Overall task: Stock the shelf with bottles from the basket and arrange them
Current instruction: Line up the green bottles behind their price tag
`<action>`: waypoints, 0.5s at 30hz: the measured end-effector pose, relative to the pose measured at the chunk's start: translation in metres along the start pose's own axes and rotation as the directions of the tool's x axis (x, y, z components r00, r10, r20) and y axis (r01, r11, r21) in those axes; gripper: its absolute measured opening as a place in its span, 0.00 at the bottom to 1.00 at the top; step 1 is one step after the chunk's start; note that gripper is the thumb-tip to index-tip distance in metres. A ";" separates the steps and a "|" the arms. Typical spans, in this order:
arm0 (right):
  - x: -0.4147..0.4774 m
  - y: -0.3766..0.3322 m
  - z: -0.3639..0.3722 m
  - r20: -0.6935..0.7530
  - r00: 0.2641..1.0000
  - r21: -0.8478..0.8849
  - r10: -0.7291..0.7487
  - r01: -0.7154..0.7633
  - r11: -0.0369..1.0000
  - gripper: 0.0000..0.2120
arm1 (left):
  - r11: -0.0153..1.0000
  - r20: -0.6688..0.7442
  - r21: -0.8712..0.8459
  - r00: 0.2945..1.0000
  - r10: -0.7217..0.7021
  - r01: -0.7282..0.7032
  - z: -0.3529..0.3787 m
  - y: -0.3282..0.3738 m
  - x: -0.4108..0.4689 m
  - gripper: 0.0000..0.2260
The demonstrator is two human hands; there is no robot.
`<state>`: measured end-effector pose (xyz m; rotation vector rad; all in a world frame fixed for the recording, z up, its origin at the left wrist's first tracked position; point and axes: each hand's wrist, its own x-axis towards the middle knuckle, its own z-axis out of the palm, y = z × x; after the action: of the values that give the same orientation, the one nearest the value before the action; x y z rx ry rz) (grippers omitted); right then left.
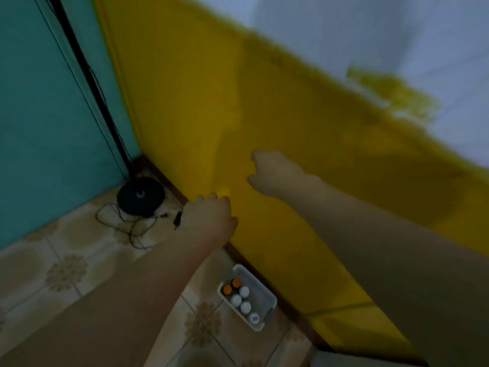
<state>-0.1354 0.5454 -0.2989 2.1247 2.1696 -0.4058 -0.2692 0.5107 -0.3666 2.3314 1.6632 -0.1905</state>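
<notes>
While the head view is tilted and smeared with blur, both bare arms reach forward toward a yellow wall (264, 115). The left hand (209, 218) is low near the base of that wall, its fingers curled loosely inward with nothing visible inside them; whether it touches the wall cannot be told. The right hand (275, 172) is higher and just beside it, knuckles bent and fingers drawn in, also carrying nothing that can be seen. Both hands look released rather than gripping any bottle.

Below the arms, a white basket (267, 295) sits on the tiled floor (66, 271), close against the dark skirting at the foot of the yellow wall. Inside stand bottles (240, 296) seen from above: two with orange caps at the far end, several with white caps nearer the camera.

At the corner where a teal wall (39, 102) meets the yellow one, a round black device (140, 196) rests on the floor with a tangle of dark cable (124, 226) beside it.
</notes>
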 end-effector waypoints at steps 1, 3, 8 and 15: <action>-0.014 -0.005 -0.026 -0.034 0.999 -0.008 0.009 -0.009 1.000 0.16 | 1.000 -0.023 -0.006 1.000 0.002 -0.002 -0.025 0.005 -0.012 0.15; -0.046 -0.013 -0.071 -0.087 0.996 -0.027 0.028 -0.031 0.999 0.17 | 1.000 -0.075 -0.013 0.997 0.025 -0.026 -0.069 0.017 -0.036 0.15; -0.139 -0.026 -0.164 -0.213 0.972 -0.006 0.099 -0.102 0.995 0.19 | 0.996 -0.132 0.006 0.987 0.088 -0.088 -0.158 0.048 -0.100 0.19; -0.287 -0.026 -0.249 -0.384 0.882 0.090 0.272 -0.257 0.962 0.18 | 0.953 -0.230 0.005 0.927 0.296 -0.303 -0.239 0.110 -0.191 0.23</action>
<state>-0.1191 0.3265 0.0129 2.6713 2.0042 0.0097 -0.2410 0.3745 -0.0729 2.6271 1.3600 0.1707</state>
